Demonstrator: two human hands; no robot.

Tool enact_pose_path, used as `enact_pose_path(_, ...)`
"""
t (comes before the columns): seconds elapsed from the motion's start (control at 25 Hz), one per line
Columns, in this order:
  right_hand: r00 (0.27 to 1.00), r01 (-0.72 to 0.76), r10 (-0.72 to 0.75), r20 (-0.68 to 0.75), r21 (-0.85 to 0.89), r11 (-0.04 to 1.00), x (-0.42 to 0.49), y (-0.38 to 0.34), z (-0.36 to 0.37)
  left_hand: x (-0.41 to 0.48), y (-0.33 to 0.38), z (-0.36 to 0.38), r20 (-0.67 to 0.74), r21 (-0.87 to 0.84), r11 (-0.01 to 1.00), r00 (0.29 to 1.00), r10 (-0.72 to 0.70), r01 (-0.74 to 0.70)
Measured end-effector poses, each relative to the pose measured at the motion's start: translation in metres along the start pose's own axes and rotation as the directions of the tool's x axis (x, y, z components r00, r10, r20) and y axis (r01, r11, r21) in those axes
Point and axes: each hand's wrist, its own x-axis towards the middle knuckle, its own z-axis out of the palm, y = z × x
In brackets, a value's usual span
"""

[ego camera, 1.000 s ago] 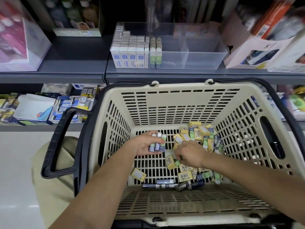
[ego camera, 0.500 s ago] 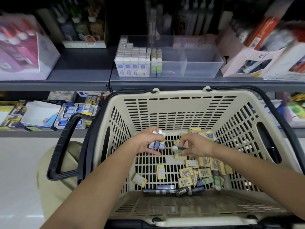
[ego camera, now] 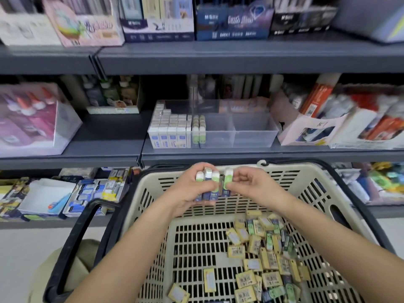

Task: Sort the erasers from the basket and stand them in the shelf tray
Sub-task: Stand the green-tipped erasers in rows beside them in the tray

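Stationery shelves (ego camera: 218,60) faced you; over the basket (ego camera: 306,171) your left hand (ego camera: 188,191) gripped three upright erasers (ego camera: 207,182) while your right hand (ego camera: 249,182) pinched a fourth eraser (ego camera: 227,180) alongside, likely squaring them for the shelf tray (ego camera: 240,134).

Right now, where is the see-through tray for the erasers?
The clear tray sits mid-frame in the head view, on the grey shelf above the basket, left of a cardboard box; erasers stand in its left end.

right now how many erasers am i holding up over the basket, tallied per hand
erasers in the left hand: 3
eraser in the right hand: 1
total: 4
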Motion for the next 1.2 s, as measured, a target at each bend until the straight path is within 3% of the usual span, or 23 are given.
enact_pose_path(0.2,0.97,0.107,-0.116,-0.212,-0.057,0.993,0.061,-0.044,-0.033,0.022,0.031,-0.017,-0.194,-0.111,0.97,0.962,0.191,-0.215)
enact_pose_path(0.36,0.93,0.069,-0.183,-0.319,-0.336,0.939,0.113,-0.056,-0.047,0.044,0.036,-0.03,-0.323,-0.132,0.951,0.919,0.224,-0.279)
enact_pose_path(0.52,0.975,-0.028,-0.09,-0.205,-0.512,0.859,0.133,-0.051,-0.036,0.06,0.033,-0.04,-0.353,-0.097,0.95,0.903,0.245,-0.296)
enact_pose_path(0.72,0.998,-0.02,-0.019,-0.054,-0.63,0.777,0.138,-0.051,-0.028,0.068,0.03,-0.041,-0.287,-0.057,0.956,0.922,0.261,-0.288)
enact_pose_path(0.88,0.999,0.012,-0.032,-0.007,-0.834,0.552,0.136,-0.046,-0.023,0.069,0.029,-0.042,-0.266,-0.042,0.96,0.929,0.255,-0.276)
enact_pose_path(0.92,0.999,0.019,-0.035,0.0,-0.844,0.537,0.135,-0.047,-0.022,0.069,0.029,-0.042,-0.266,-0.045,0.962,0.931,0.249,-0.27)
enact_pose_path(1.08,0.99,0.028,-0.129,-0.057,-0.819,0.572,0.125,-0.053,-0.023,0.069,0.028,-0.042,-0.242,-0.036,0.965,0.939,0.244,-0.26)
enact_pose_path(1.2,0.965,0.129,-0.245,-0.094,-0.642,0.756,0.115,-0.062,-0.014,0.068,0.029,-0.042,-0.211,-0.025,0.964,0.944,0.252,-0.263)
